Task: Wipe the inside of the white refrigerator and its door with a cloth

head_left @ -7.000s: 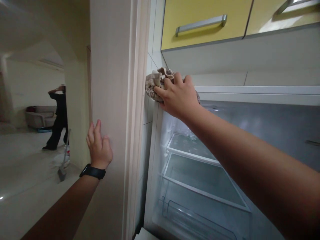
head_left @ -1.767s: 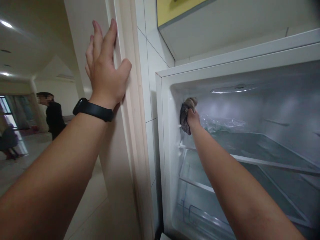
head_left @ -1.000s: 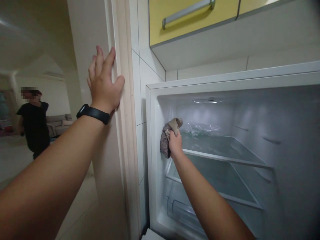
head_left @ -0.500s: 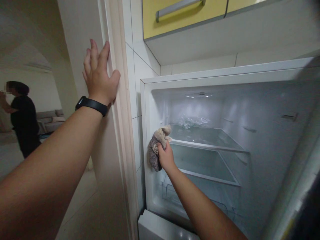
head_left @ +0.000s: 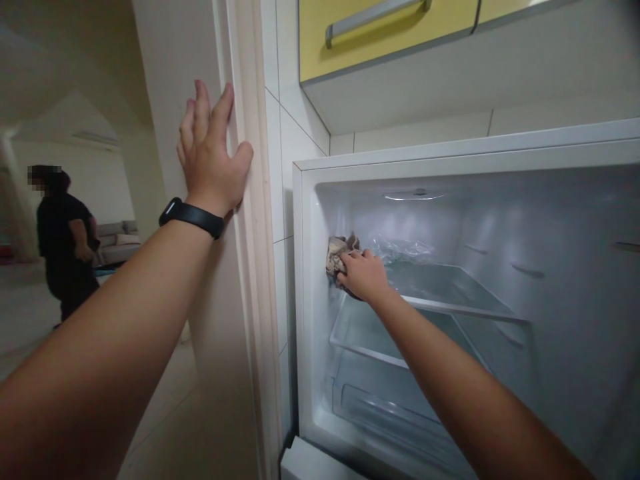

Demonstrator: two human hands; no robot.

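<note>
With its fingers spread, my left hand [head_left: 215, 150] rests flat against the pale door frame [head_left: 255, 220]; a black band circles that wrist. My right hand [head_left: 365, 273] reaches into the white refrigerator [head_left: 306, 300] and grips a crumpled grey-beige rag [head_left: 339, 257]. The rag is against the inner left wall, above the upper glass shelf [head_left: 450, 283]. Behind my right hand, a clear plastic bag [head_left: 405, 250] lies on that shelf. My forearm covers part of the shelves.
A lower glass shelf [head_left: 370, 333] and a clear drawer [head_left: 395, 407] are further down in the refrigerator. Overhead hangs a yellow cabinet [head_left: 390, 40] with a metal handle. Through the doorway at left, a person in black [head_left: 63, 233] stands near a grey sofa [head_left: 117, 240].
My right hand has moved from the refrigerator's front left edge deeper inside with the rag. My left hand keeps its place on the frame. The person at left has lowered an arm.
</note>
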